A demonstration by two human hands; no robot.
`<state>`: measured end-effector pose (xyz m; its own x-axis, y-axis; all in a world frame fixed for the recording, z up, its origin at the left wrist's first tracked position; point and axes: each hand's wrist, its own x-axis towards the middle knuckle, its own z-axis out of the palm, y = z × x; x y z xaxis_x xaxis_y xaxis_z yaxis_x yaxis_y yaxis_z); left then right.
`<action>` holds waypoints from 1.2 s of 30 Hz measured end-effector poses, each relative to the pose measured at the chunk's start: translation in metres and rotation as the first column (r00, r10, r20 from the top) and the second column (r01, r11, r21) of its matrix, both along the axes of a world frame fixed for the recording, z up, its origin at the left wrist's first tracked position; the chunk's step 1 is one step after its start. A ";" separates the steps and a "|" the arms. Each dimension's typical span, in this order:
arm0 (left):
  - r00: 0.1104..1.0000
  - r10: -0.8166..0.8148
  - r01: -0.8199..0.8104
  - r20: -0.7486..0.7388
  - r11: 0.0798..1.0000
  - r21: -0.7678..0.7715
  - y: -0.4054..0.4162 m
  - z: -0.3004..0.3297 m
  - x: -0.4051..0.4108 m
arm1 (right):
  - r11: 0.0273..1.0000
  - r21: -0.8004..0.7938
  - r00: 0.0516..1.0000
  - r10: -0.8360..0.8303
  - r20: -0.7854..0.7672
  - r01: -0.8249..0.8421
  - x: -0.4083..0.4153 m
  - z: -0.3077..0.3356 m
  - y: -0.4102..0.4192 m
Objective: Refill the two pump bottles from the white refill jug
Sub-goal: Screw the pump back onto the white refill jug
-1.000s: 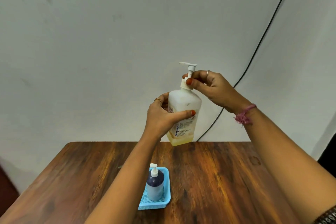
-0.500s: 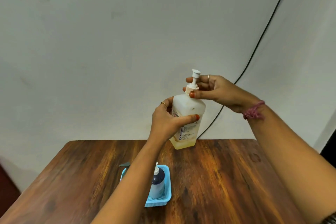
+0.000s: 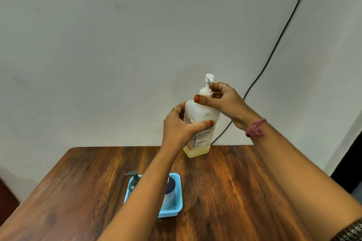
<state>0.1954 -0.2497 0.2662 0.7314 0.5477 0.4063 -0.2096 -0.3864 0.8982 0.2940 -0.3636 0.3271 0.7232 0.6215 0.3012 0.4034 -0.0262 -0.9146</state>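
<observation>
- Above my wooden counter, my left hand grips the white pump bottle.
- My right hand pinches its pump collar.

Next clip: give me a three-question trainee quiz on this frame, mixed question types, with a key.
1. True or false: the white pump bottle stands in the blue basket.
2. Which hand grips the collar under the pump head?
A. left hand
B. right hand
C. neither
3. Fill in: a little yellowish liquid sits at the ____ of the white pump bottle.

Key
1. False. It is held up over the wooden table; the basket holds a dark-capped bottle and a grey-green pump bottle.
2. B. The left hand holds the body.
3. bottom
</observation>
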 end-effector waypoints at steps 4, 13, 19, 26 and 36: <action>1.000 -0.002 0.002 -0.012 1.000 -0.024 0.003 -0.003 0.000 | 0.974 0.085 0.959 0.224 -0.173 -0.212 0.004 0.003 -0.013; 1.000 -0.011 0.010 -0.017 1.000 -0.014 0.000 -0.004 0.004 | 0.979 -0.044 0.976 0.193 -0.103 -0.199 0.006 -0.007 -0.006; 1.000 0.008 -0.008 0.003 1.000 -0.025 0.001 -0.002 0.007 | 0.990 0.144 0.994 0.020 -0.111 -0.004 -0.001 -0.013 0.003; 1.000 -0.012 0.012 -0.008 1.000 -0.015 0.001 0.000 0.005 | 0.978 0.176 0.968 0.146 -0.206 -0.110 0.007 -0.011 -0.005; 1.000 0.001 -0.001 -0.018 1.000 0.005 -0.001 -0.005 0.004 | 0.954 0.209 0.975 -0.198 -0.095 0.215 -0.011 -0.025 0.008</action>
